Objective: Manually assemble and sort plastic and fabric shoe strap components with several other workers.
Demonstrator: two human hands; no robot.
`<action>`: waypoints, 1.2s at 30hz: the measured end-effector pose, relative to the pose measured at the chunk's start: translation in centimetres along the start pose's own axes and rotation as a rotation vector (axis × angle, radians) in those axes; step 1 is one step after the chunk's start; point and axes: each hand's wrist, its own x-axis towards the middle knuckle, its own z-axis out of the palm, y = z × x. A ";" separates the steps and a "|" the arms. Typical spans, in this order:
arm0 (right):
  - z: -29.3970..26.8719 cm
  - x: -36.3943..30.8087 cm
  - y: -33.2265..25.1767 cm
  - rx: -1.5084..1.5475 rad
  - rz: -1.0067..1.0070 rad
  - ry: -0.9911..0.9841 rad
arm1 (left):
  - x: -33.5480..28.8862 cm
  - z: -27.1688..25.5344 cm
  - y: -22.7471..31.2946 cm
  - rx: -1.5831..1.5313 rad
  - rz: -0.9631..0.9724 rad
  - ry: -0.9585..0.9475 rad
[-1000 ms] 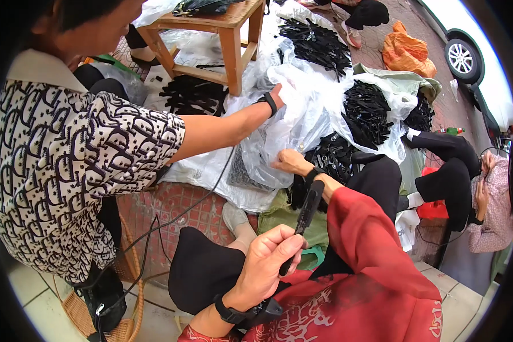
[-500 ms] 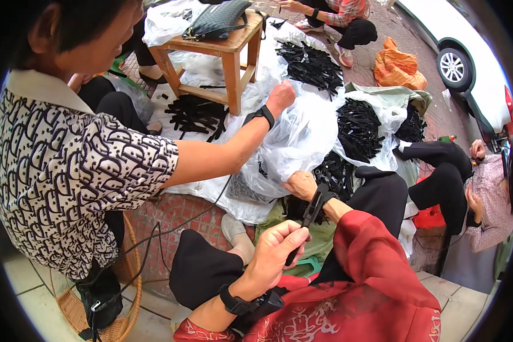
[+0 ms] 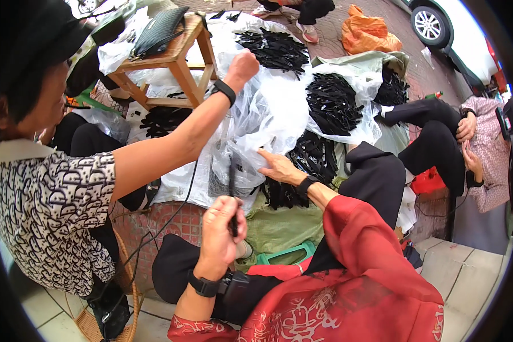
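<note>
The co-worker (image 3: 45, 199) in the patterned top fills the view from 8 to 10 o'clock, and since the earlier frame their raised arm has lifted further, so that the fist (image 3: 242, 65) now pulls the clear bag (image 3: 268, 122) up at 12 o'clock, just beside the wooden stool (image 3: 179, 62). The bag has stretched taller with that pull. The ground is red brick paving (image 3: 154, 219), spread with white sheets (image 3: 179, 179) near the centre; a car (image 3: 439, 23) stands at 1 o'clock and an orange bag (image 3: 370, 34) lies near it. A second seated person (image 3: 473, 148) sits at 3 o'clock.

Four heaps of black strips show: one (image 3: 273, 48) at 12 o'clock, one (image 3: 330, 102) at 1 o'clock, one (image 3: 316, 159) near the centre, one (image 3: 162, 119) under the stool. Two wrist bands are on the wearer's arms, one on the co-worker's.

The right hand (image 3: 276, 168) has moved to lie flat against the bag's lower side, fingers spread and together with nothing pinched. The left hand (image 3: 222, 225), at 6 o'clock, has its fingers clamped on a single black strip (image 3: 232, 196), now held upright with its tip touching the bag's lower edge, where before it slanted.
</note>
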 end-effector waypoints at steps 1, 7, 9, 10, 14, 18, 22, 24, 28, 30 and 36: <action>-0.1 0.5 -1.0 0.027 -0.001 -0.027 | 0.4 -0.1 0.1 0.012 0.022 0.052; -0.5 1.3 -2.9 -0.148 -0.067 -0.114 | 2.2 0.4 -0.9 -0.005 0.028 -0.008; -0.9 0.9 -2.9 -0.155 -0.085 -0.104 | 2.5 0.9 -0.9 0.046 0.010 -0.015; -1.0 0.7 -2.9 -0.181 -0.105 -0.107 | 2.7 1.2 -1.0 0.089 -0.003 -0.024; -2.0 -0.4 -2.9 -0.136 -0.105 -0.064 | 5.1 1.2 -2.5 0.125 0.108 0.179; -3.0 -1.2 -3.6 -0.104 -0.067 -0.164 | 7.6 -1.6 -3.1 0.063 0.015 0.177; -1.9 -2.1 -2.6 -0.115 -0.131 -0.205 | 12.3 -1.4 -4.2 0.514 -0.042 0.342; -1.2 -1.8 -2.3 -0.138 -0.185 -0.237 | 15.7 -1.3 -5.8 1.412 0.577 0.403; -0.7 -2.0 -1.2 -0.059 -0.212 -0.251 | 19.1 0.1 -5.3 1.693 0.136 0.421; -1.1 -2.5 -0.6 0.071 -0.045 -0.249 | 19.8 -1.5 -4.9 1.472 0.225 0.406; -1.0 -3.2 -0.1 0.044 0.093 -0.343 | 18.4 -0.3 -4.2 1.034 0.230 0.368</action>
